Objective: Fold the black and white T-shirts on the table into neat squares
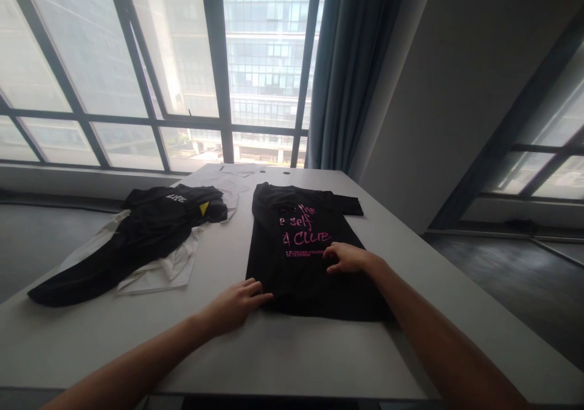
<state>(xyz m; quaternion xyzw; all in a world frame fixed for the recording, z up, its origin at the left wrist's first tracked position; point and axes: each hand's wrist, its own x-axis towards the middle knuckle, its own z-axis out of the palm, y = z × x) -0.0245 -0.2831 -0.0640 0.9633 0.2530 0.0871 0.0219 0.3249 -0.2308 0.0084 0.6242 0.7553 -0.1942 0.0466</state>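
Note:
A black T-shirt with pink lettering lies on the white table in front of me, its collar end toward the window. Its left side is turned in, cutting off part of the print, while one short sleeve sticks out at the far right. At the shirt's near left corner rests my left hand, the index finger stretched out over the cloth. My right hand is above the lower right of the print, fingers bent, with a gap between thumb and fingertips. No cloth shows gripped in either hand.
Left on the table lies a loose heap: a black garment with white lettering and a yellow patch, over white clothing. White sheets or cloth lie at the far end. Beyond stand windows and a blue-grey curtain.

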